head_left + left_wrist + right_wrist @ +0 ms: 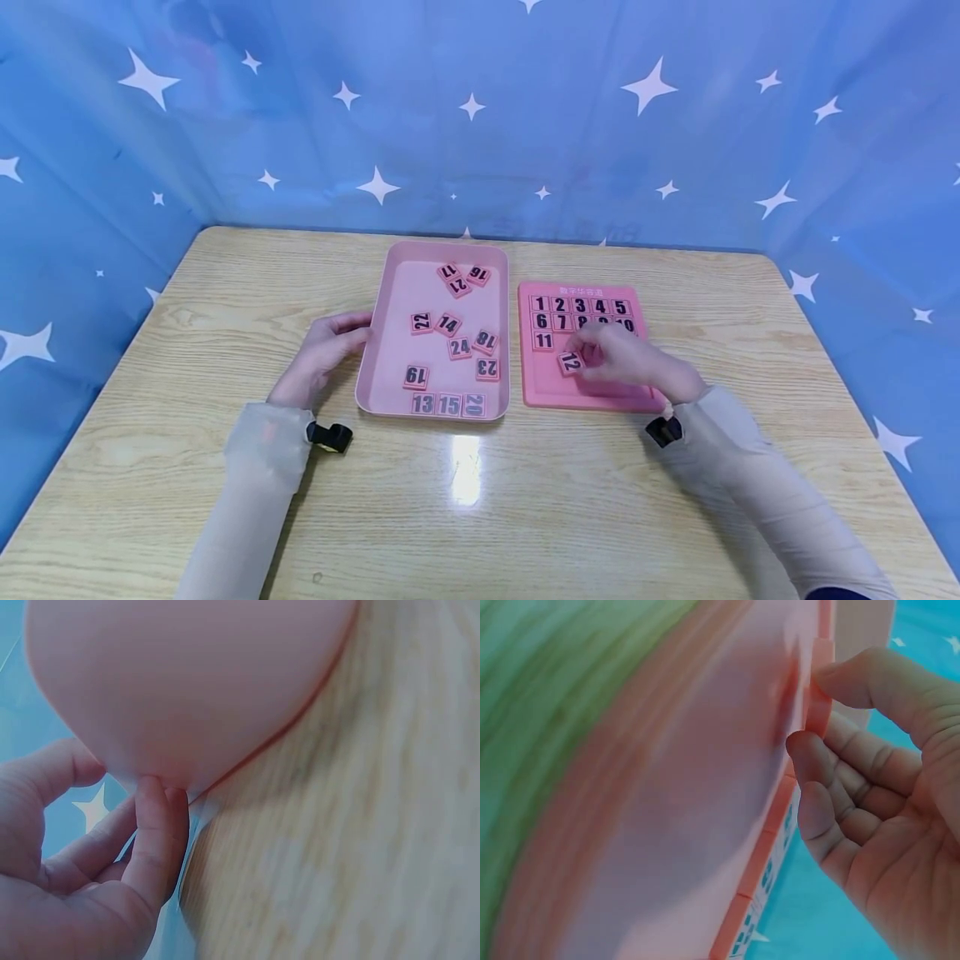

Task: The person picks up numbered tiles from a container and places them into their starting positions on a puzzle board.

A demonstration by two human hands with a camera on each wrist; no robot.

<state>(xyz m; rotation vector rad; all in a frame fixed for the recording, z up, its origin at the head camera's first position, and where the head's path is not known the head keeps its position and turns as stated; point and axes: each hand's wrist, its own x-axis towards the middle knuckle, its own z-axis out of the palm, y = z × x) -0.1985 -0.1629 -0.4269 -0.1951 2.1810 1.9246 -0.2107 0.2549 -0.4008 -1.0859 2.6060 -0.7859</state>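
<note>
My right hand [622,354] pinches a number tile marked 12 [571,362] between thumb and fingers, over the pink puzzle board [543,387]. In the right wrist view the tile [819,694] appears edge-on between the fingertips, tilted to the board. Tiles 1 to 5 fill the board's top row. A second row starts with 6 and 7, partly covered by my hand, and tile 11 [543,341] begins the third. My left hand [322,354] touches the left side of the light pink tray [370,367] with extended fingers; the left wrist view has its fingertips at the tray's wall [187,697].
Loose number tiles lie scattered in the tray, among them 22 [422,322], 24 [460,348] and 19 [416,377]. Tiles 13, 15 and 20 form a row along its near wall. Tray and board stand side by side on a wooden table [420,517], before a blue star-patterned cloth [480,150].
</note>
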